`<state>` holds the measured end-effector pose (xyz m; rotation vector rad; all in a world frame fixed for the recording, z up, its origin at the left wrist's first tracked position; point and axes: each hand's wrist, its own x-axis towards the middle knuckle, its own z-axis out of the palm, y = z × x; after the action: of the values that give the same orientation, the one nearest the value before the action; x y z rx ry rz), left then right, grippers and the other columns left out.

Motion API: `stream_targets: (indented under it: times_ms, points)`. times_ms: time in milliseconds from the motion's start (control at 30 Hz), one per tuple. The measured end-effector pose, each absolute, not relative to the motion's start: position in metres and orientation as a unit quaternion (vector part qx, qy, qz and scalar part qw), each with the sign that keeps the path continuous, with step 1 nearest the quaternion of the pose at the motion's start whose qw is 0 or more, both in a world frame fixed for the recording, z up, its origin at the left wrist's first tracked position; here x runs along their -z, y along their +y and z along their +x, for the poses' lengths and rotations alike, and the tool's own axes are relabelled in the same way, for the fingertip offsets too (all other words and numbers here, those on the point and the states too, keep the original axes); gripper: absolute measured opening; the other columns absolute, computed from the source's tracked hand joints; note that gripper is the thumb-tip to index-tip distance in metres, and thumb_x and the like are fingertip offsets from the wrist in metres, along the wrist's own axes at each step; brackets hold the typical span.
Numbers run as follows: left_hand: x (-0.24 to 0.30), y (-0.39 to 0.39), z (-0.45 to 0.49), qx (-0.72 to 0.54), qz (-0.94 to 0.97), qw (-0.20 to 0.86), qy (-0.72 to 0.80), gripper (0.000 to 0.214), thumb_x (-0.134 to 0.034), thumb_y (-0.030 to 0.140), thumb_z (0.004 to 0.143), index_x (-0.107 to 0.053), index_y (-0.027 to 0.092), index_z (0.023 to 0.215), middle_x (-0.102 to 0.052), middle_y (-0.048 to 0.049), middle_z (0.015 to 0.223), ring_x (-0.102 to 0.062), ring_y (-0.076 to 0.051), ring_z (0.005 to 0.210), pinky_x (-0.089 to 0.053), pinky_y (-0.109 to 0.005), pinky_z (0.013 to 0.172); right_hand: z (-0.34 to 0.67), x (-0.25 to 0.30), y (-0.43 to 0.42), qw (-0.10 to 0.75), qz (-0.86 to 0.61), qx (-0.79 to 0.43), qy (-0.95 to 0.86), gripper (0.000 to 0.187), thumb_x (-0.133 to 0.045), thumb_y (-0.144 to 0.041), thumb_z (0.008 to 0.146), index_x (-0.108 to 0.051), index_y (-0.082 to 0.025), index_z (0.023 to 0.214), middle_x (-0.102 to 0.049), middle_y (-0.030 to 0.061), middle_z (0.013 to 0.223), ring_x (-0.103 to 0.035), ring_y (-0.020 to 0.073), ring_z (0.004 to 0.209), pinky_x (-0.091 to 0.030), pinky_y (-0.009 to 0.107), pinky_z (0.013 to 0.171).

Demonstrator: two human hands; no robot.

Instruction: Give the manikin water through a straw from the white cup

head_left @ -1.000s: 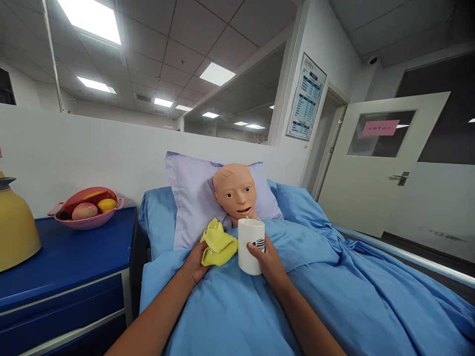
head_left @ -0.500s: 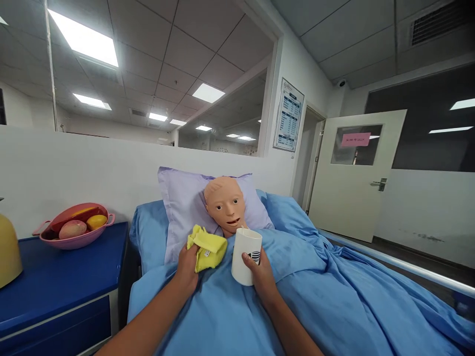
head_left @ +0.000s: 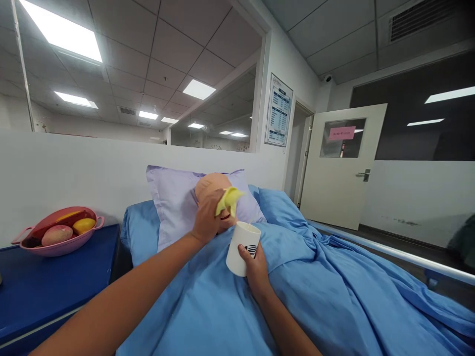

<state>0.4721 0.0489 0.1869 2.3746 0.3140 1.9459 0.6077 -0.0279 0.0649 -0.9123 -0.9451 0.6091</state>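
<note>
A mannequin's head rests on a lilac pillow in the bed, with a blue quilt drawn up to its neck. My left hand is closed on a yellow cloth in front of the mannequin's face, hiding its eyes and nose; part of the mouth shows below. Whether the cloth touches the face, I cannot tell. Below the chin, my right hand grips a white cup with a black striped print. The cup tilts slightly, and a thin pale piece sticks up at its rim.
On the left, a pink basket of fruit stands on a blue bedside cabinet. A pale bed rail runs along the right side. Behind it, a cream door with a pink sign stands ajar.
My left hand has brought the cloth up and to the right, from beside the neck to over the face. The cup has shifted slightly left and up, and the view has turned right.
</note>
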Motion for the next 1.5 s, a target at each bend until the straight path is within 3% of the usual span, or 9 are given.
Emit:
stream_targets:
  times_ms: [167, 333, 500, 800, 1133, 1333, 1500]
  points:
    - [-0.179, 0.064, 0.491, -0.422, 0.905, -0.057, 0.019, 0.030, -0.045, 0.022, 0.094, -0.062, 0.018, 0.117, -0.058, -0.0142, 0.136, -0.043, -0.026, 0.137, -0.019, -0.050, 0.121, 0.607, -0.066, -0.026, 0.767, -0.424, -0.247, -0.412, 0.062, -0.077, -0.056, 0.065, -0.056, -0.020, 0.111, -0.069, 0.0064, 0.095, -0.065, 0.0249, 0.084, -0.054, 0.037, 0.076]
    - [-0.154, 0.070, 0.496, -0.432, 0.899, -0.049, 0.051, 0.031, -0.042, 0.016, 0.094, -0.061, 0.015, 0.118, -0.052, -0.0173, 0.142, -0.037, -0.027, 0.141, -0.015, -0.054, 0.121, 0.605, -0.072, -0.031, 0.770, -0.424, -0.240, -0.412, 0.059, -0.076, -0.053, 0.067, -0.055, -0.019, 0.110, -0.067, 0.0050, 0.097, -0.063, 0.0222, 0.082, -0.053, 0.034, 0.075]
    - [-0.140, 0.069, 0.495, -0.447, 0.893, 0.056, 0.026, 0.028, -0.046, 0.017, 0.092, -0.066, 0.018, 0.112, -0.063, -0.0142, 0.130, -0.047, -0.026, 0.134, -0.021, -0.052, 0.120, 0.605, -0.072, -0.033, 0.778, -0.413, -0.233, -0.413, 0.059, -0.077, -0.052, 0.068, -0.056, -0.020, 0.113, -0.067, 0.0052, 0.101, -0.063, 0.0230, 0.088, -0.053, 0.034, 0.078]
    - [-0.134, 0.058, 0.486, -0.435, 0.863, 0.255, 0.043, 0.019, -0.058, 0.024, 0.089, -0.069, 0.018, 0.103, -0.065, -0.0134, 0.126, -0.046, -0.027, 0.135, -0.009, -0.052, 0.123, 0.605, -0.072, -0.032, 0.783, -0.412, -0.235, -0.403, 0.061, -0.076, -0.052, 0.068, -0.055, -0.020, 0.115, -0.067, 0.0058, 0.101, -0.063, 0.0228, 0.086, -0.053, 0.035, 0.076]
    - [-0.106, 0.072, 0.440, -0.399, 0.914, 0.048, 0.052, 0.026, -0.049, 0.024, 0.095, -0.069, 0.022, 0.111, -0.071, -0.0120, 0.111, -0.063, -0.024, 0.113, -0.034, -0.049, 0.115, 0.605, -0.069, -0.029, 0.771, -0.414, -0.254, -0.412, 0.057, -0.078, -0.052, 0.066, -0.055, -0.020, 0.108, -0.067, 0.0041, 0.092, -0.065, 0.0231, 0.082, -0.053, 0.033, 0.070]
    - [-0.153, 0.058, 0.444, -0.368, 0.928, -0.028, 0.044, 0.029, -0.043, 0.026, 0.097, -0.067, 0.021, 0.112, -0.066, -0.0114, 0.125, -0.053, -0.024, 0.128, -0.021, -0.054, 0.120, 0.605, -0.071, -0.030, 0.777, -0.402, -0.240, -0.421, 0.057, -0.077, -0.051, 0.067, -0.057, -0.019, 0.110, -0.068, 0.0046, 0.095, -0.064, 0.0226, 0.082, -0.053, 0.034, 0.073]
    - [-0.177, 0.057, 0.471, -0.400, 0.916, 0.011, 0.021, 0.028, -0.043, 0.025, 0.096, -0.067, 0.020, 0.110, -0.062, -0.0119, 0.132, -0.044, -0.024, 0.136, -0.011, -0.053, 0.123, 0.605, -0.072, -0.031, 0.784, -0.390, -0.238, -0.421, 0.057, -0.078, -0.049, 0.068, -0.056, -0.020, 0.111, -0.067, 0.0048, 0.099, -0.063, 0.0219, 0.083, -0.052, 0.035, 0.077]
